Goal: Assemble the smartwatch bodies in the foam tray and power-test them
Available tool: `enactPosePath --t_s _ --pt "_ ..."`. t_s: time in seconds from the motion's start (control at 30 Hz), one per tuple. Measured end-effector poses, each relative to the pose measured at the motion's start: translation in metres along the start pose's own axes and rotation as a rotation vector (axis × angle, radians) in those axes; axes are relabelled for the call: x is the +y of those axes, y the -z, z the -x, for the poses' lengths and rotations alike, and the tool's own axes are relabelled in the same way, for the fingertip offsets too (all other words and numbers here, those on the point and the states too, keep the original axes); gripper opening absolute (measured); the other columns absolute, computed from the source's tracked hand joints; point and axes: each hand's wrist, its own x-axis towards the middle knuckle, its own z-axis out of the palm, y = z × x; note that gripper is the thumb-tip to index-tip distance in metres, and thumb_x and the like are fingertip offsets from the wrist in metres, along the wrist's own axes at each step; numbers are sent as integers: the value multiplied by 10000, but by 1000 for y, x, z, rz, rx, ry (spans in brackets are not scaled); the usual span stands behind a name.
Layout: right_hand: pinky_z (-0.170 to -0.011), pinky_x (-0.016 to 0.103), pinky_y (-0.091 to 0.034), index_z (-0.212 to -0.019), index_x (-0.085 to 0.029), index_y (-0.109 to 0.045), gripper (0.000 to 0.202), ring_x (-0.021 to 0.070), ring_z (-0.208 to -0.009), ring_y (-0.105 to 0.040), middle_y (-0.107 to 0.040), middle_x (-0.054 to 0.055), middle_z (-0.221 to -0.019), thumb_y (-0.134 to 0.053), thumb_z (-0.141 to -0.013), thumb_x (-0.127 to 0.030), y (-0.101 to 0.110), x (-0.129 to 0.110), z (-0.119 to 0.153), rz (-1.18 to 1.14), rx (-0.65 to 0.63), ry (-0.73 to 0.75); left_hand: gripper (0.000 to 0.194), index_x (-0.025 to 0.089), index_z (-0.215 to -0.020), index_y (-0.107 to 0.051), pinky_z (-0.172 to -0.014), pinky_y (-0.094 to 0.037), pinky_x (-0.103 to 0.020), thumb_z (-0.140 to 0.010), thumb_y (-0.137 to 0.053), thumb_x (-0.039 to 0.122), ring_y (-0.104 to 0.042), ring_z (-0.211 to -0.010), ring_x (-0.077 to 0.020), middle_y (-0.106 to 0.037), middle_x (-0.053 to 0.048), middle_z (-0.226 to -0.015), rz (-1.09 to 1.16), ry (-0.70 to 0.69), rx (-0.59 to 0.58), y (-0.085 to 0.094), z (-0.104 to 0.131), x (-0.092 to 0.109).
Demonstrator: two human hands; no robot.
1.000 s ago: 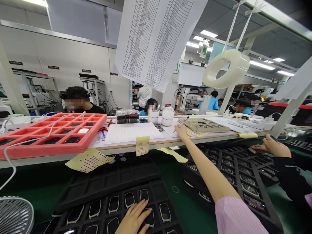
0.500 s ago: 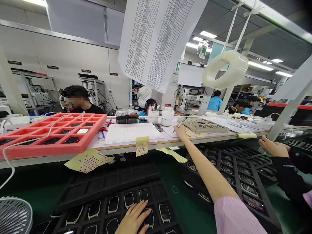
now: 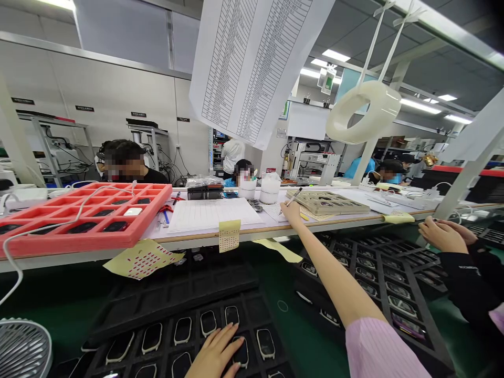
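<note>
My left hand (image 3: 217, 350) lies with its fingers spread over a black foam tray (image 3: 254, 310) of watches. The fingertips rest beside a light-framed watch (image 3: 232, 315) and partly cover another watch (image 3: 242, 353). Whether they press on a watch, I cannot tell. Up on the workbench, my right hand (image 3: 290, 212) grips a pen (image 3: 294, 196), its tip down at a printed sheet (image 3: 271, 212). Just right of that hand sits a beige tray (image 3: 334, 203) with shaped cut-outs.
A red foam tray (image 3: 136, 231) with dark devices stands left on the bench, a white cable across it. Beside it lies a ruled sheet (image 3: 212, 214). A tape roll (image 3: 364, 113) hangs overhead. At right, a co-worker's hands (image 3: 447, 235) are above another watch tray (image 3: 378, 273).
My two hands hold the same positions. The co-worker's hands at right have come closer together. A person across the bench at left has lowered their head, and one in blue behind has shifted right.
</note>
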Motion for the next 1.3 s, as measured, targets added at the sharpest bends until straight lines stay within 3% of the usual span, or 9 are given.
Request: enactPosePath --t_s 0.33,0.5,0.7,0.87,0.97,1.13,1.3 --pt "-492 208 -310 -502 -158 -380 391 72 -434 -333 -344 -73 -445 -558 -846 -213 -2 8 -2 -99 26 -45 423 280 -1349 -448 -961 -463 -455 -926 -463 273 -454 -1253 -259 -428 -53 -1396 24 7 24 -1 1 -1" --pt "-465 247 -303 -518 -200 -359 405 101 -412 -328 -319 -55 -412 -477 -869 -363 -2 9 -1 -138 29 -12 423 277 -1349 -446 -962 -464 -451 -927 -463 272 -457 -1252 -255 -434 -51 -1393 15 -3 22 -1 1 -1" --pt "-572 268 -365 -561 -187 -434 414 149 -545 -475 -523 20 -548 -485 -820 -506 1 4 4 -80 4 145 416 274 -1356 -433 -987 -446 -459 -940 -429 278 -424 -1281 -248 -405 -51 -1418 48 17 25 -3 3 -1" --pt "-678 277 -419 -896 -158 -597 202 184 -700 -563 -623 46 -733 -511 -800 -314 -2 4 5 34 -107 289 411 293 -1360 -428 -1045 -387 -481 -949 -418 277 -376 -1317 -240 -373 -43 -1441 124 108 -37 5 4 7" --pt "-798 328 -429 -1130 -128 -565 407 212 -829 -570 -637 95 -934 -499 -729 -153 -6 6 5 126 -154 340 412 269 -1355 -436 -1067 -355 -493 -943 -428 262 -346 -1335 -242 -360 -55 -1450 164 127 -83 12 3 13" --pt "-911 415 -390 -1156 -109 -593 439 273 -993 -518 -585 153 -1065 -460 -737 -117 -10 7 6 300 -217 377 422 241 -1352 -437 -1082 -324 -500 -930 -441 239 -328 -1345 -239 -357 -69 -1453 173 139 -128 16 1 16" --pt "-861 365 -424 -1176 -171 -612 430 250 -997 -529 -569 127 -1087 -408 -805 -97 -7 -2 10 471 -362 447 410 227 -1351 -433 -1093 -313 -478 -945 -420 281 -319 -1349 -234 -353 -71 -1457 176 132 -111 15 2 16"
